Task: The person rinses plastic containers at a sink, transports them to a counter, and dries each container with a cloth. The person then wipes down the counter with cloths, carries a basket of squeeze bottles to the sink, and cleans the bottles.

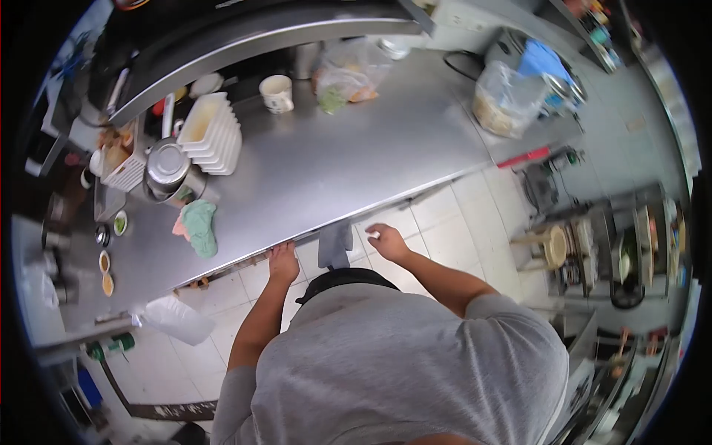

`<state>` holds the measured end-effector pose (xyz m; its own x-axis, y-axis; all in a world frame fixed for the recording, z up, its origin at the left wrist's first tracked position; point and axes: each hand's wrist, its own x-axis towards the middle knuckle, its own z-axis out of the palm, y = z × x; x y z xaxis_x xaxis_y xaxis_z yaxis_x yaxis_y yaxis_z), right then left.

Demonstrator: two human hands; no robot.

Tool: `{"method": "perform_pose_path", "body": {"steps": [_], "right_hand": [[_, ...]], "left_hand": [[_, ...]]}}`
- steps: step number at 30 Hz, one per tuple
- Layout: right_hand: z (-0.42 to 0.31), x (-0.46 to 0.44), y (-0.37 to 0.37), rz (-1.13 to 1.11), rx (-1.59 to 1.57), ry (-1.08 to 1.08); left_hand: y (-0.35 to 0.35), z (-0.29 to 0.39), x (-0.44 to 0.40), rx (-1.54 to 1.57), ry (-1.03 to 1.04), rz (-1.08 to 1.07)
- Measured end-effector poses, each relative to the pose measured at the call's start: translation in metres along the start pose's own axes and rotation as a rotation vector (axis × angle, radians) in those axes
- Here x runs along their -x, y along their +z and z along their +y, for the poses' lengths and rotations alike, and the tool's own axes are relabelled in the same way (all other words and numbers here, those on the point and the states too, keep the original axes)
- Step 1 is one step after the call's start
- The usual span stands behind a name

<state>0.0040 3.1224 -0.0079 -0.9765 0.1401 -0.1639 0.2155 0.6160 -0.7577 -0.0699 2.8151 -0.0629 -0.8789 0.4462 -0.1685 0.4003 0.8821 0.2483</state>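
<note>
My left hand [282, 262] is at the front edge of the steel counter [319, 174], its fingers bent against the rim. My right hand [388, 242] is in the air over the floor, right of my body and apart from the counter. Its fingers are curled in, and a small whitish spot shows at the fingertips, too small to name. Between the two hands a grey cloth [335, 243] hangs below the counter's edge. A crumpled green cloth [199, 227] lies on the counter, left of my left hand.
Stacked white trays [211, 137], a metal pot [167, 163] and a white basket [126, 172] stand on the counter's left. Toward the back are a mug [277, 94] and plastic bags [352, 70]. A stool [550, 247] and shelves [630, 252] stand at right.
</note>
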Motion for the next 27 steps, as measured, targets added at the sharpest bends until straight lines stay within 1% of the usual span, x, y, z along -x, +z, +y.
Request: {"method": "perform_pose_path", "body": {"steps": [3,6,7,8,10,12,14,16,19,20,22,25,27], "right_hand": [[-0.026,-0.024,-0.025,-0.202,-0.154,0.097],[-0.048,-0.067,-0.032,-0.275,-0.363,-0.009],[-0.066,-0.082,-0.034,-0.310,-0.473,-0.016],[-0.074,-0.099,-0.033,-0.339,-0.510,-0.041],[-0.107,-0.127,-0.031,-0.385,-0.380,-0.047],[-0.126,-0.152,-0.022,-0.480,-0.354,-0.083],[-0.146,-0.164,-0.004,-0.566,-0.345,-0.109],[-0.168,-0.171,0.015,-0.642,-0.351,-0.137],[-0.206,-0.168,0.050,-0.799,-0.304,-0.264],[-0.222,-0.166,0.061,-0.810,-0.241,-0.370],[-0.262,-0.156,0.076,-0.818,-0.116,-0.578],[-0.307,-0.154,0.118,-0.872,-0.015,-0.707],[-0.313,-0.155,0.166,-0.582,0.232,-0.952]], "left_hand": [[-0.023,0.007,0.008,0.007,-0.152,-0.126],[-0.031,0.001,0.047,0.076,-0.122,-0.025],[-0.032,-0.006,0.063,0.069,-0.171,-0.068],[-0.026,-0.013,0.083,0.056,-0.278,-0.089],[-0.008,-0.027,0.126,0.034,-0.473,-0.140],[-0.001,-0.028,0.168,0.029,-0.716,-0.182],[0.014,-0.024,0.208,0.006,-0.917,-0.181],[0.015,-0.009,0.232,0.103,-1.153,-0.174],[0.035,0.006,0.259,0.264,-1.442,-0.119],[0.041,0.009,0.263,0.332,-1.524,-0.117],[0.066,0.004,0.272,0.445,-1.624,-0.137],[0.082,-0.019,0.277,0.623,-1.626,-0.172],[0.096,-0.050,0.283,0.693,-1.569,-0.143]]}}
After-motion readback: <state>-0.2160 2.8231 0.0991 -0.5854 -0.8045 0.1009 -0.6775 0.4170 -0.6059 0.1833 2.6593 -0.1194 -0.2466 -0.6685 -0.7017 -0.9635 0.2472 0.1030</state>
